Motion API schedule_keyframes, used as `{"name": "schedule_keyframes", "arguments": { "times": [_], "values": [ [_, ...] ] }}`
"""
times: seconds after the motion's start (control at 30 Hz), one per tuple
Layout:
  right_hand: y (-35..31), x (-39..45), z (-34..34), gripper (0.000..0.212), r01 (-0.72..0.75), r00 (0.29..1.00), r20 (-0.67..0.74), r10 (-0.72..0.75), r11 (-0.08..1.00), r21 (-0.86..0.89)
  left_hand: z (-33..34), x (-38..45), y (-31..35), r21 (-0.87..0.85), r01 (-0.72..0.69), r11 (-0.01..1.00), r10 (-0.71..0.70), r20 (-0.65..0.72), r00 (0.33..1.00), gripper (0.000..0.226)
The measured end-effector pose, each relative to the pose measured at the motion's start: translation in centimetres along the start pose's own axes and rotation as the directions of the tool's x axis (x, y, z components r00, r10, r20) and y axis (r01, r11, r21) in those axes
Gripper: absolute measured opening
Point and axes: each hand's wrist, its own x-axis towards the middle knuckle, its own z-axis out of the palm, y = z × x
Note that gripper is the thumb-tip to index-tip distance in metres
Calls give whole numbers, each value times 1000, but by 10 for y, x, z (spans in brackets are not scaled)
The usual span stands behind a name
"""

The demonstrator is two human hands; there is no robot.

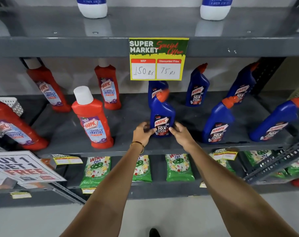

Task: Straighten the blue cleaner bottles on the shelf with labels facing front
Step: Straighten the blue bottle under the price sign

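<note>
Several blue cleaner bottles with orange caps stand on the grey middle shelf (128,147). The front middle blue bottle (162,112) is upright with its label facing me. My left hand (142,131) grips its lower left side and my right hand (180,132) grips its lower right side. A second blue bottle (156,88) stands right behind it, partly hidden by the price sign. Further right are a back bottle (197,86), a front bottle (218,122), a far back bottle (242,84) and a far right front bottle (275,120), labels forward.
Red bathroom cleaner bottles (92,118) fill the shelf's left half. A yellow and green price sign (158,59) hangs from the shelf above. White-bottomed bottles (93,7) sit on the top shelf. Green detergent packets (178,166) lie below, and a "buy 1 get 1 free" sign (22,166) leans at lower left.
</note>
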Motion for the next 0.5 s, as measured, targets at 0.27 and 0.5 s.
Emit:
{"name": "schedule_keyframes", "arguments": {
  "times": [0.27,0.5],
  "values": [
    [5,-32,-1,34,26,1000,13,-26,1000,-14,-5,-28,-7,15,-39,999,39,5,999,41],
    [4,-44,-2,30,39,999,18,-40,999,31,-7,-36,-9,15,-35,999,35,11,999,39]
  ]
}}
